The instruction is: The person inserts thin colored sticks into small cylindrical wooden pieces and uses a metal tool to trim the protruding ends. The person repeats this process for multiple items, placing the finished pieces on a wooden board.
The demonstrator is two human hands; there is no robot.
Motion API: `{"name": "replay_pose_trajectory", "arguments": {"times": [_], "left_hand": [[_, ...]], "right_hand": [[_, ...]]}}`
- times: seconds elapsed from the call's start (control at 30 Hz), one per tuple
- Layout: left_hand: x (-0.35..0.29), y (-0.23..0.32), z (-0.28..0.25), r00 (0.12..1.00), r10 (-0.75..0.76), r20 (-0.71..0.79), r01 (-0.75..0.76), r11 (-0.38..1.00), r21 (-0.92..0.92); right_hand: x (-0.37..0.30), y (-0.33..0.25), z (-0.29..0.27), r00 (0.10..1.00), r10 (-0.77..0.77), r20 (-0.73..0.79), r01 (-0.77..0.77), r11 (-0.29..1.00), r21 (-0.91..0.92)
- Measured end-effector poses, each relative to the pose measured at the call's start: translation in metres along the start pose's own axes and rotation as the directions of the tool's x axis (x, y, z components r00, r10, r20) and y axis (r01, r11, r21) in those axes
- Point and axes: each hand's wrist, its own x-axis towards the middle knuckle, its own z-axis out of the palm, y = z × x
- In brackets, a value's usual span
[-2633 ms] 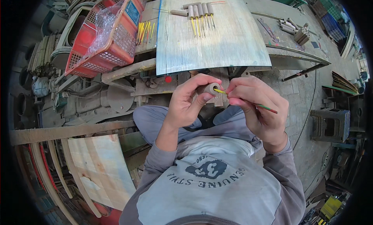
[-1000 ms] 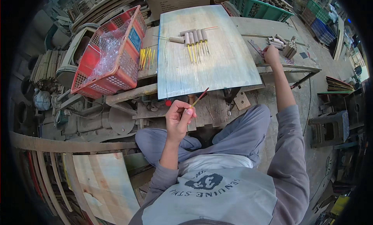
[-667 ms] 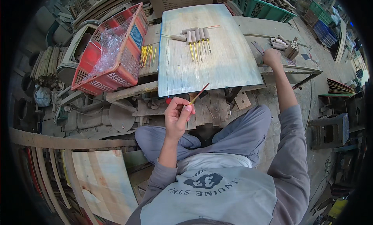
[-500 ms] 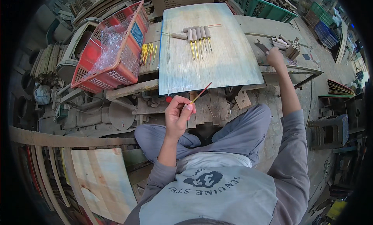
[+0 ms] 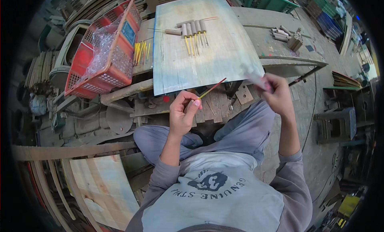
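Note:
My left hand [image 5: 182,114] is closed, pinching a thin rod [image 5: 213,87] between thumb and fingertips. The rod is yellowish with a dark red far end and slants up to the right. To the right, my right hand [image 5: 279,95] grips a flat grey wrench [image 5: 256,78], smeared by motion, beside the near right corner of a pale board [image 5: 172,70]. On the board lie several grey-brown cylindrical handles [image 5: 193,28], some with yellow rods [image 5: 191,46] sticking out toward me. Two more handles lie crosswise there, with thin rods pointing left and right.
A red plastic basket [image 5: 116,66] with clear bubble wrap [image 5: 102,44] stands left of the board. Several loose yellow rods [image 5: 141,52] lie between them. On the bench at right are more handles [image 5: 280,34] and an upright bundle [image 5: 295,41]. A stool [image 5: 338,126] stands at far right.
My right hand has lifted the wrench off the right of the bench and brought it nearer, toward my left hand. The left hand keeps its pinch on the rod. The view has shifted slightly.

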Motion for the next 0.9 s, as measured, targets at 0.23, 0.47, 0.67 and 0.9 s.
{"name": "replay_pose_trajectory", "arguments": {"times": [0.23, 0.47, 0.67, 0.9], "left_hand": [[0.002, -0.001, 0.013, 0.998, -0.005, 0.055, 0.001, 0.996, 0.085], [-0.007, -0.008, 0.011, 0.994, 0.045, 0.1, -0.058, 0.991, 0.125], [-0.007, -0.005, 0.018, 0.993, 0.027, 0.113, -0.032, 0.999, 0.036], [-0.012, -0.005, 0.019, 0.99, -0.024, 0.142, 0.027, 1.0, -0.014]], "right_hand": [[0.002, 0.001, 0.028, 0.87, -0.244, -0.429, 0.399, 0.86, 0.318], [-0.008, -0.014, 0.01, 0.964, 0.045, -0.263, 0.225, 0.39, 0.893], [-0.015, -0.017, 0.018, 0.977, -0.033, -0.209, 0.132, 0.866, 0.482], [-0.023, -0.022, 0.009, 0.975, -0.062, -0.211, 0.158, 0.867, 0.473]]}}
